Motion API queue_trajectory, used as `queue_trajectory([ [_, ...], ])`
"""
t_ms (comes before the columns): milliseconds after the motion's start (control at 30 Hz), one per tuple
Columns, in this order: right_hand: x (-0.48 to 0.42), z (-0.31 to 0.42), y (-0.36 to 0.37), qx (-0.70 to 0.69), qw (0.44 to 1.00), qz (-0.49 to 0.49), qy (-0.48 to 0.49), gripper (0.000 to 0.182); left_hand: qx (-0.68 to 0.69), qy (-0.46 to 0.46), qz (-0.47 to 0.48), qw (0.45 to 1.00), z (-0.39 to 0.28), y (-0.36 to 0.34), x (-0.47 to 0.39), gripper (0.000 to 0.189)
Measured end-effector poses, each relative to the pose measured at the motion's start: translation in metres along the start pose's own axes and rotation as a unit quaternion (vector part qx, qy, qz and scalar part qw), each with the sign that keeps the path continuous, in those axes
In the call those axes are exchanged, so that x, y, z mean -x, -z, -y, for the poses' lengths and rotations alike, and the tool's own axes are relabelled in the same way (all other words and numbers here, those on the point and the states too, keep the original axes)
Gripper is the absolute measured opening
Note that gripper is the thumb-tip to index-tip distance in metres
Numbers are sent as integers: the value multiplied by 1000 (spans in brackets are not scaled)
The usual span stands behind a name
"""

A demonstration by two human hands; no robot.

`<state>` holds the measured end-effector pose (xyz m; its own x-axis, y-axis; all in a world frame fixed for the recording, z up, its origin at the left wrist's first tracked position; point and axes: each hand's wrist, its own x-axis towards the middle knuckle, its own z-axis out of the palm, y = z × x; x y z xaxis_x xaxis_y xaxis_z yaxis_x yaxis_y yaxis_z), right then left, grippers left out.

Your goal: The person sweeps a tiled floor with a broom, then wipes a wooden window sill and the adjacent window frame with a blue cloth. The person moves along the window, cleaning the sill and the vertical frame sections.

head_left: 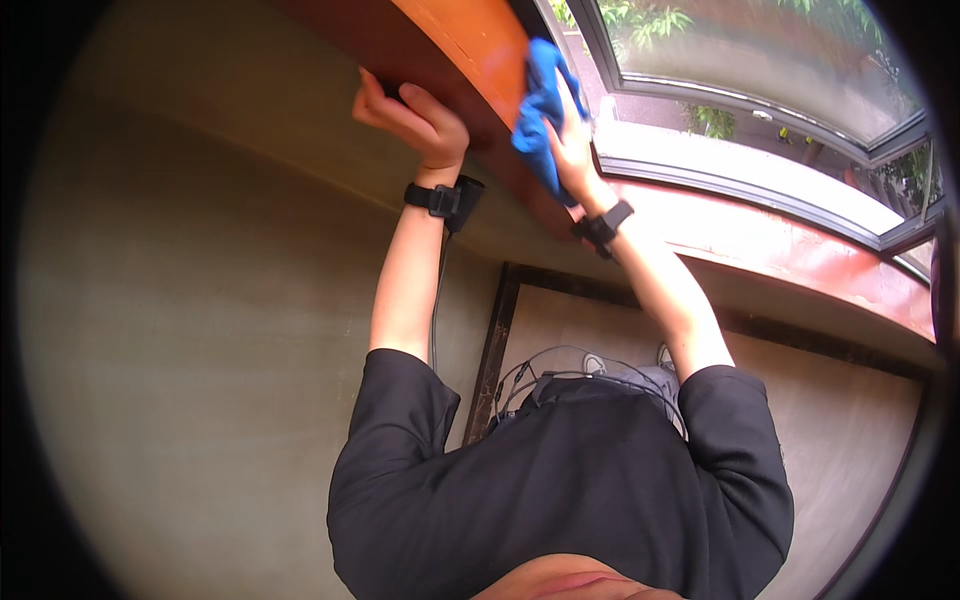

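My right hand (574, 154) holds a bunched blue cloth (536, 131) against the inner edge of a reddish-brown window surround (480, 45), close beside the metal window frame. The cloth is slightly blurred. To the left, my left hand (420, 124) is raised next to the surround's dark red face. Its fingers are loosely bent and apart, and nothing shows in it. Whether it touches the surface I cannot tell. Each wrist wears a black strap, and a black device (465, 201) sits on the left one.
A tilted-out window sash (735, 112) in a grey metal frame stands at the upper right, with foliage outside. The reddish sill (795, 262) runs below it. A plain greenish-grey wall (225, 300) fills the left. Black cables (525, 371) loop near my waist above the floor (825, 435).
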<state>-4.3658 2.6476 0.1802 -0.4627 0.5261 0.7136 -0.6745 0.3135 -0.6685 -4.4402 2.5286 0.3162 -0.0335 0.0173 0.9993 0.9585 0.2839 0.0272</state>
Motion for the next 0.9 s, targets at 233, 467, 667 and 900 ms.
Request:
queue_trajectory([
  [233,33,15,-2,50,989,-32,-135,65,16,-7,-3,1000,0,-4,2,48],
  [467,-122,151,-21,149,963,-95,205,85,32,-12,27,999,5,-27,4,62],
  [667,-32,61,-27,200,963,-84,160,91,97,77,32,992,0,11,8,47],
  [900,57,3,2,282,951,-96,87,103,123,165,102,973,-38,18,-18,43],
])
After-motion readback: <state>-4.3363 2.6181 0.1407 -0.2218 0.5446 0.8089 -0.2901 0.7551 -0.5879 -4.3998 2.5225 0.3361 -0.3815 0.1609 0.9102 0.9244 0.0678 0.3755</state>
